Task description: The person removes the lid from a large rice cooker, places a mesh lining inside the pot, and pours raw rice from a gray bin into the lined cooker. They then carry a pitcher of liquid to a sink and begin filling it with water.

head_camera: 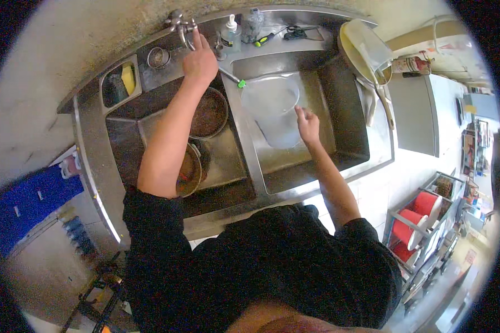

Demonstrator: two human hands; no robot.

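My left hand [201, 62] reaches to the metal tap [184, 28] at the back of the sink, its extended fingers against the tap's right side. My right hand [307, 125] has its fingertips at the rim of a translucent plastic container [277, 112] in the right basin [329, 120]. A hose or spout with a green tip [241, 83] points over that container's left edge. In the left basin [225, 166] a round pan [208, 114] with brownish contents and a second round pot [188, 170] lie partly behind my left forearm.
Behind the basins stand a pump bottle [231, 35], a green-and-black screwdriver [264, 39] and black-handled scissors [298, 33]. A small metal cup [158, 58] and a tray with a yellow sponge [128, 78] are at left. Large containers [364, 50] lean at the back right corner.
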